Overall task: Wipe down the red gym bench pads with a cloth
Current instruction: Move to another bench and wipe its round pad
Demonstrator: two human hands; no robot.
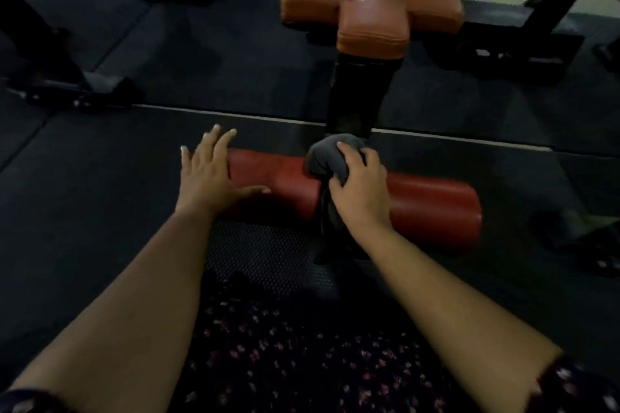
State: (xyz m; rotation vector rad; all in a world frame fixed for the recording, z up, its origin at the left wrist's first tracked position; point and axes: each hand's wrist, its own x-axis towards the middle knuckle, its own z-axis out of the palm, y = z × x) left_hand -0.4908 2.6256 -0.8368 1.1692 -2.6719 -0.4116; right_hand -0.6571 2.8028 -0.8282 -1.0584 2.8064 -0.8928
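Bunching the grey cloth (327, 157) under curled fingers, the right hand (360, 188) presses it onto the top of the red roller pad (432, 201), right at the pad's middle where the black post (359, 94) comes down. Cloth pokes out ahead of the knuckles, and a dark tail hangs below the palm. Left of that grip, the left hand (208, 174) lies flat on the roller's left end, fingers spread and straight, thumb along its front. Right of the grip, the roller runs on uncovered. Beyond the cloth, up the post, sits the cross-shaped red seat pad (369, 0), with a wet-looking sheen on top.
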